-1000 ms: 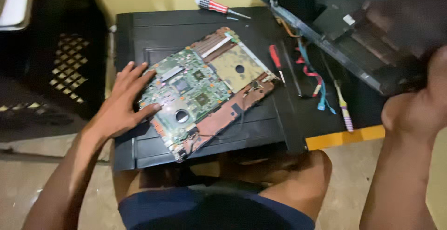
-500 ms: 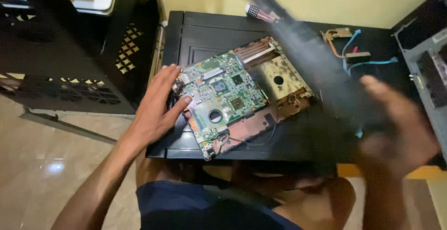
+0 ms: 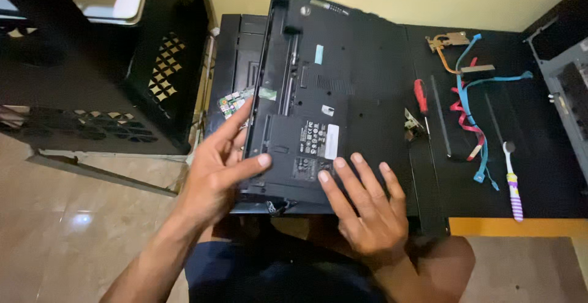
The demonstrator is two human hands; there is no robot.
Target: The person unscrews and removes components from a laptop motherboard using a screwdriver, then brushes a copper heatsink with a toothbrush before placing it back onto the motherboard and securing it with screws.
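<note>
Black laptop base shell (image 3: 334, 94), underside up, lies over the left half of the black worktop (image 3: 539, 180), reaching from far edge to near edge. Left hand (image 3: 217, 168) at the shell's near left edge: thumb on top, fingers spread along the side, a loose hold rather than a clamp. Right hand (image 3: 367, 205) flat on the shell's near right corner, fingers spread, gripping nothing. Sliver of green circuit board (image 3: 231, 102) shows at the shell's left edge, probably lying under it; view poor. Red-handled screwdriver (image 3: 421, 98) just right of the shell. Striped toothbrush (image 3: 511, 183) toward the near right corner. Blue and red cables (image 3: 474, 113) mid-right.
</note>
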